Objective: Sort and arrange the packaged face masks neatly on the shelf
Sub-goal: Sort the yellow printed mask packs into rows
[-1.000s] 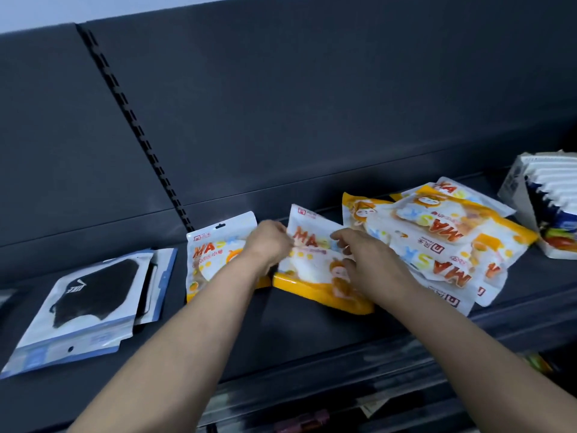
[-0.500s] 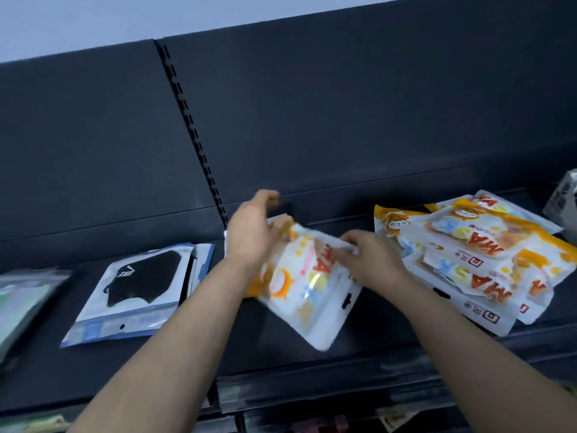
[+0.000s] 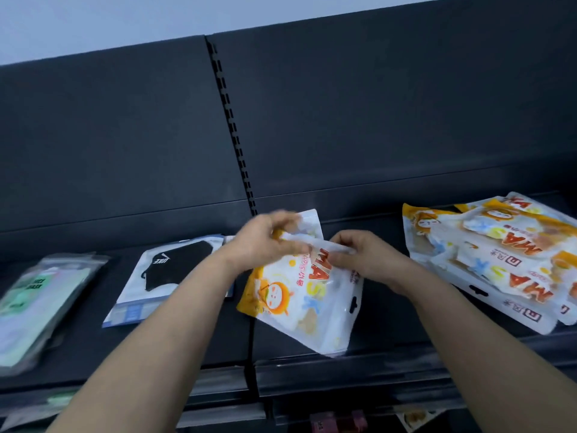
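Note:
Both hands hold an orange-and-white children's mask pack [image 3: 299, 295] above the dark shelf [image 3: 390, 326], tilted with its hang hole toward the lower right. My left hand [image 3: 265, 242] grips its upper left edge and my right hand [image 3: 362, 257] pinches its upper right edge. Behind it another orange-and-white pack [image 3: 312, 223] leans against the shelf back, mostly hidden. A loose heap of the same orange-and-white packs [image 3: 493, 260] lies at the right. A black mask pack [image 3: 168, 273] lies flat to the left, and green mask packs [image 3: 37, 301] lie at the far left.
The dark back panel has a slotted upright [image 3: 231, 126] running down behind my left hand. The shelf's front rail [image 3: 343, 373] runs below the packs. Goods on a lower shelf [image 3: 337, 421] show at the bottom edge.
Both hands lifted one orange-and-white pack off the shelf and turned it so its hang hole points lower right. The view swung left, revealing green packs and hiding the box at right.

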Motion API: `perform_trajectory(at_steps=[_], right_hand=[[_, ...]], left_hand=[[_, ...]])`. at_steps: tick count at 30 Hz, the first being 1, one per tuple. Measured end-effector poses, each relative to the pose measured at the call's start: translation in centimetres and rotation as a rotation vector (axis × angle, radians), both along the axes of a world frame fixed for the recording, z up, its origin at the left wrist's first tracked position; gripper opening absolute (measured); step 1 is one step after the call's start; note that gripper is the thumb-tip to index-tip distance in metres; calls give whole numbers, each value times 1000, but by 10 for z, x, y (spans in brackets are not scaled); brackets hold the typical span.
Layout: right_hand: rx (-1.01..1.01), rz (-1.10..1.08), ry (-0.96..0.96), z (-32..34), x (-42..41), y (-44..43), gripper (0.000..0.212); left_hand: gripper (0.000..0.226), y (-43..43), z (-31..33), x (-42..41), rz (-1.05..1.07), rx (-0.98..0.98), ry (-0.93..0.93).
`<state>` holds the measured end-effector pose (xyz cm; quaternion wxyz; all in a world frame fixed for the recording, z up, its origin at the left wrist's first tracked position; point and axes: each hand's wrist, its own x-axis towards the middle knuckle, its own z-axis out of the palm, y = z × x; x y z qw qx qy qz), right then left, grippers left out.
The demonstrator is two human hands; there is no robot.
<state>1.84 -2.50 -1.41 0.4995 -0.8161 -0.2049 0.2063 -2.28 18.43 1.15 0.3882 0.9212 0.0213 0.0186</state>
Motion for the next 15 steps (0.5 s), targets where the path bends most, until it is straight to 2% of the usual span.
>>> perform_trajectory(at_steps=[2, 3, 6, 8, 9, 11, 14, 15], right_hand=[[31, -51, -36, 0, 0, 9, 11], [37, -127, -98, -2, 1, 13, 21], [-72, -367, -393, -9, 1, 20, 50], [-113, -415, -494, -10, -5, 25, 53], [-123, -404, -513, -11, -8, 30, 52], [-195, -295, -488, -16, -14, 41, 53], [-498, -31, -413, -29, -27, 56, 59], [-561, -11, -413, -34, -30, 59, 60]], left_hand=[[25, 4, -1, -5, -103, -33, 159], [19, 8, -2, -8, -84, -63, 184], [27, 27, -13, -13, 190, -321, 121], [18, 35, -21, -15, 397, -514, 86], [13, 33, -25, -16, 446, -546, 104], [22, 30, -40, -13, 506, -373, 132], [69, 27, -51, -13, 545, 91, 66], [82, 28, -52, -15, 489, 157, 41]])
